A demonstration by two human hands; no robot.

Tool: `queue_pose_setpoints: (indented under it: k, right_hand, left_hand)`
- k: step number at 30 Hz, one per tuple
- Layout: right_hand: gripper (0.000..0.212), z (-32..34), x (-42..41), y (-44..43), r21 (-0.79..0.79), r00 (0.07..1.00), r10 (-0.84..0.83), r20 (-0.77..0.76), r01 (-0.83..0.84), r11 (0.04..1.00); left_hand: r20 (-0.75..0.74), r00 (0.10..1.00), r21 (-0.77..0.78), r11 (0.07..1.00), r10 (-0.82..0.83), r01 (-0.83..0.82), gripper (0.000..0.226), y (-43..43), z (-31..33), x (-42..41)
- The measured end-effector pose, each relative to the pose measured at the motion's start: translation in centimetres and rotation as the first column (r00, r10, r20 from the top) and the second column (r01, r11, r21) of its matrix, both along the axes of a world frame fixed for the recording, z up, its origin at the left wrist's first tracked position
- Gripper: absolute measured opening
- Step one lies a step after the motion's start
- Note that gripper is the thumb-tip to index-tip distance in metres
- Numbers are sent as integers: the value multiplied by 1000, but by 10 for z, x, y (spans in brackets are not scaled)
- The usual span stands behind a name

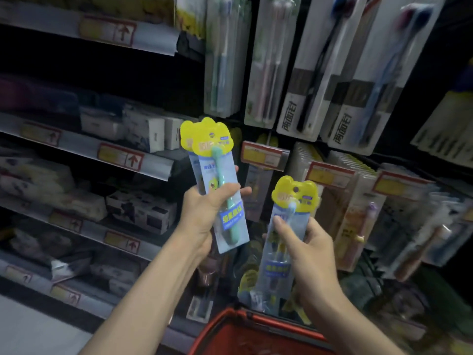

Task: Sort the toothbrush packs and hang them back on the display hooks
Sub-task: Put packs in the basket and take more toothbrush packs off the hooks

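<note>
Fingers (pixel 230 188) of the left grip (pixel 202 213) curl round the middle of a green toothbrush pack (pixel 231 221), held upright and tilted slightly left, with what looks like a second yellow header behind it. The right grip (pixel 312 254) pinches a blue toothbrush pack (pixel 294 196) between thumb and fingers just under its yellow header, lower and to the right. Beneath both sits a red basket (pixel 245 316). Beyond them tall hanging packs (pixel 304 73) fill the display above orange price tags (pixel 263 155), and shelves (pixel 143 160) of boxes run off to the left
</note>
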State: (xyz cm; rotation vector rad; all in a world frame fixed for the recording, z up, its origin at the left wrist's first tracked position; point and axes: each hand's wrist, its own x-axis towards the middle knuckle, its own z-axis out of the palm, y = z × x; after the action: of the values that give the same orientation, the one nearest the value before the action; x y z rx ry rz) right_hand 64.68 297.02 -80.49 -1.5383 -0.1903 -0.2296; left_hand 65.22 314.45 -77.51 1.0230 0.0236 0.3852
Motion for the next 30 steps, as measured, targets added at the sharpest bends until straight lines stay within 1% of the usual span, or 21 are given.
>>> queue_pose_setpoints:
  k: [2,4,6,7,8,10,13,14,18,21,23,26,30]
  right_hand:
    - [9,-9,5,-2,-28,999,5,-49,-6,1000]
    - [15,-16,8,-4,-52,994,26,-104,-31,998]
    - [21,-18,11,-6,-80,987,67,-146,-79,994]
    - [20,-16,12,-7,-96,984,80,-159,-96,991]
    - [18,-15,14,-7,-125,983,88,-161,-109,986]
    - [17,-9,19,-3,-184,986,85,-143,-111,977]
    - [13,0,24,9,-263,999,34,-34,-41,964]
    - [12,1,26,13,-272,1000,19,-5,-19,962]
    - [17,5,33,25,-259,999,2,33,7,966]
    - [20,7,35,31,-234,999,15,31,-7,972]
    - [23,8,36,35,-205,1000,19,25,-14,979]
    - [26,10,38,40,-149,999,36,27,-31,988]
    - [23,16,44,45,-85,999,21,26,-18,996]
  left_hand:
    - [39,998,-73,996,-51,54,31,-3,12,4]
    - [78,993,-112,989,-92,100,30,-6,23,8]
    - [84,992,-80,992,-95,101,23,-3,30,11]
    - [80,993,-51,995,-84,88,21,-1,33,11]
    - [80,994,-29,997,-70,72,23,2,37,11]
    - [76,996,23,999,-42,40,35,9,41,11]
    - [66,997,131,991,-37,29,35,16,49,8]
    - [53,997,144,989,-52,44,35,17,53,6]
    - [26,990,104,985,-138,135,25,20,70,-3]
    - [68,980,65,981,-187,182,31,16,78,-9]
    - [75,984,60,985,-163,159,27,11,77,-9]
    - [72,989,75,990,-126,121,12,9,75,-8]
    - [97,987,49,991,-128,124,13,11,76,-8]
